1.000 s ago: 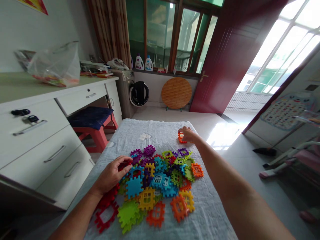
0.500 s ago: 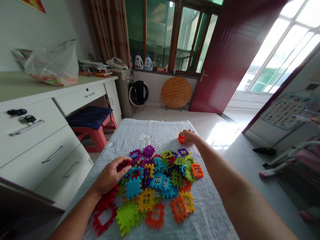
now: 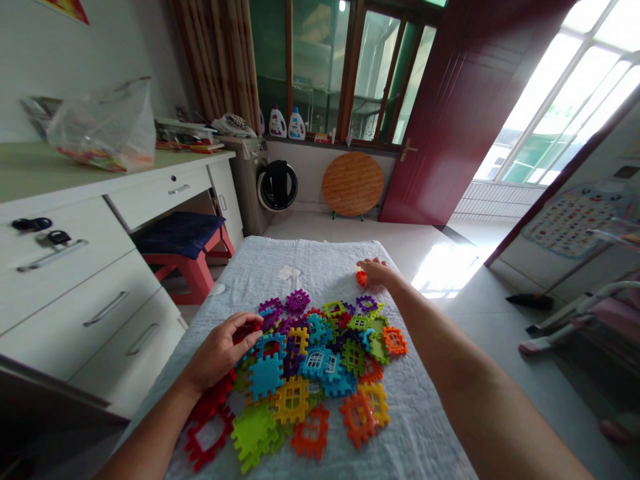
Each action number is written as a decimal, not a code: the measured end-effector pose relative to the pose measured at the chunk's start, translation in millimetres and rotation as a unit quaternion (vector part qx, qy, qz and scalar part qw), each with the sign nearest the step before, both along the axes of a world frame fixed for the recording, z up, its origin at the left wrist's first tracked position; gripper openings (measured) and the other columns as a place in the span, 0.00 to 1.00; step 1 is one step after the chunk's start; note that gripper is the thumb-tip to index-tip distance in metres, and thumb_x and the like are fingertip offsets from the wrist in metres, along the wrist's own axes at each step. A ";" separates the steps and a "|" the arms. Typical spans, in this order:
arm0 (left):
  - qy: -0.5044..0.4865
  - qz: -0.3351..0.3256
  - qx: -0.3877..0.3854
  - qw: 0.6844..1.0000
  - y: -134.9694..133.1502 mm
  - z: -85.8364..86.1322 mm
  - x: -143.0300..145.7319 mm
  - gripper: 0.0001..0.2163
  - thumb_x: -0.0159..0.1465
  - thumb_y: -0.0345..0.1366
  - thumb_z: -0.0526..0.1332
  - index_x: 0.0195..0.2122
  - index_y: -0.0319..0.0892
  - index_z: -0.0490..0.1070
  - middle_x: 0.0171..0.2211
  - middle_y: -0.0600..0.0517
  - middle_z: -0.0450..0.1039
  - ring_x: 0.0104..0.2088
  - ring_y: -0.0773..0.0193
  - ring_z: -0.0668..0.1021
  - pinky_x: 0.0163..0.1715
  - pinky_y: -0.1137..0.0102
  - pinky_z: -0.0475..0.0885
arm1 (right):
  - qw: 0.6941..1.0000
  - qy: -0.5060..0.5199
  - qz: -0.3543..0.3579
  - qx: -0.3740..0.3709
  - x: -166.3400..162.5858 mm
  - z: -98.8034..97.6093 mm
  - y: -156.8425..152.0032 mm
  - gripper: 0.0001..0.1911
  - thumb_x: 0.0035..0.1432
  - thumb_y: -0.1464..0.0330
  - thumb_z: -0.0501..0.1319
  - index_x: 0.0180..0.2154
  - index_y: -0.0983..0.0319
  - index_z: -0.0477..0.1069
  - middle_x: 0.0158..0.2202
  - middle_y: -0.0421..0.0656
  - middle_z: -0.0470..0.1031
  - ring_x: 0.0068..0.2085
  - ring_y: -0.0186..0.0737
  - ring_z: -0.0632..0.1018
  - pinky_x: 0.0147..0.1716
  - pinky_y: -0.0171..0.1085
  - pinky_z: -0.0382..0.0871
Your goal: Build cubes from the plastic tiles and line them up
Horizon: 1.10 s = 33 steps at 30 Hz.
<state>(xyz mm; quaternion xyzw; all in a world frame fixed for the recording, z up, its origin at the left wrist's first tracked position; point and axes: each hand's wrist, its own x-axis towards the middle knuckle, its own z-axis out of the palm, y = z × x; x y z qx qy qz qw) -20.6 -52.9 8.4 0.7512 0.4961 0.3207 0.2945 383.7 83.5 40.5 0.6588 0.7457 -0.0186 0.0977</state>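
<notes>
Many-coloured plastic interlocking building tiles with toothed edges lie in a loose pile on the cloth. My left hand (image 3: 223,348) is at the pile's left side, fingers curled, with a red building tile (image 3: 256,325) showing between fingertips and thumb. Near it are a blue solid tile (image 3: 266,375), a purple tile (image 3: 297,301) and a red frame tile (image 3: 210,437). At the far right corner of the cloth, my right hand (image 3: 376,272) has its fingers stretched out over a small orange tile (image 3: 361,277); its thumb is hidden.
A grey-blue patterned cloth (image 3: 265,263) covers the table. To the left stand a white desk (image 3: 165,193) and a red stool with a dark seat (image 3: 180,235). Beyond are a washing machine (image 3: 250,177), a round wooden tabletop (image 3: 353,185) and a dark red door (image 3: 470,100).
My right hand's fingers have straightened and lifted a little off the orange tile, which stays almost in place. The left hand and the pile have not visibly moved.
</notes>
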 end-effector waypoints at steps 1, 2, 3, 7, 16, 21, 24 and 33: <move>0.000 0.000 -0.001 1.000 0.3 -0.3 -0.1 0.17 0.61 0.48 0.59 0.46 0.44 0.71 0.46 0.47 0.75 0.47 0.55 0.77 0.49 0.64 0.73 | 1.000 -0.002 0.002 -0.002 -0.6 -1.0 0.7 0.37 0.39 0.71 0.68 0.55 0.56 0.67 0.54 0.49 0.67 0.52 0.58 0.66 0.45 0.47 0.63; 0.000 0.000 -0.001 1.000 0.5 -0.4 -0.1 0.17 0.61 0.48 0.59 0.46 0.44 0.71 0.46 0.47 0.75 0.47 0.56 0.77 0.49 0.64 0.73 | 1.000 -0.003 0.004 -0.005 -1.0 -1.6 1.3 0.34 0.39 0.72 0.67 0.52 0.57 0.69 0.53 0.49 0.68 0.52 0.58 0.66 0.45 0.47 0.63; 0.001 0.000 -0.002 1.000 0.7 -0.5 -0.1 0.17 0.61 0.48 0.59 0.46 0.44 0.71 0.46 0.47 0.75 0.47 0.56 0.77 0.49 0.64 0.73 | 1.000 -0.004 0.009 -0.008 -1.3 -1.8 1.6 0.31 0.39 0.73 0.67 0.50 0.58 0.71 0.51 0.50 0.70 0.52 0.57 0.67 0.45 0.48 0.63; 0.001 0.004 0.001 1.000 0.6 0.1 0.2 0.17 0.61 0.48 0.60 0.46 0.44 0.72 0.47 0.48 0.75 0.47 0.56 0.77 0.48 0.66 0.73 | 1.000 -0.002 0.025 -0.014 -1.1 0.1 1.3 0.25 0.39 0.75 0.66 0.44 0.60 0.73 0.48 0.50 0.72 0.50 0.57 0.68 0.46 0.50 0.63; -0.001 0.001 -0.003 1.000 -0.3 -0.2 -0.1 0.17 0.61 0.48 0.60 0.46 0.44 0.72 0.46 0.48 0.75 0.47 0.57 0.77 0.48 0.66 0.73 | 1.000 0.006 0.028 -0.008 -5.3 8.5 -5.9 0.27 0.39 0.74 0.66 0.46 0.58 0.73 0.49 0.49 0.72 0.51 0.57 0.67 0.50 0.54 0.59; -0.002 -0.003 -0.010 1.000 0.6 -1.7 -0.5 0.17 0.61 0.49 0.59 0.46 0.44 0.71 0.45 0.48 0.75 0.46 0.57 0.78 0.48 0.65 0.73 | 0.999 0.028 0.007 0.040 -5.7 32.1 -25.4 0.38 0.43 0.73 0.65 0.58 0.57 0.62 0.54 0.48 0.69 0.54 0.54 0.66 0.50 0.48 0.59; 0.004 0.001 -0.005 1.000 1.1 -1.1 0.0 0.18 0.60 0.49 0.60 0.45 0.44 0.71 0.45 0.48 0.75 0.46 0.56 0.78 0.48 0.64 0.73 | 0.995 0.087 0.034 0.047 4.4 48.1 -56.8 0.27 0.48 0.68 0.64 0.52 0.60 0.67 0.50 0.47 0.71 0.50 0.49 0.69 0.48 0.43 0.62; 0.020 -0.008 0.020 1.000 0.3 1.6 2.2 0.17 0.60 0.48 0.59 0.45 0.43 0.72 0.44 0.48 0.76 0.45 0.56 0.78 0.47 0.65 0.73 | 0.988 0.119 0.082 -0.048 22.6 22.6 -165.5 0.32 0.37 0.60 0.72 0.46 0.62 0.69 0.45 0.50 0.71 0.45 0.52 0.71 0.44 0.46 0.67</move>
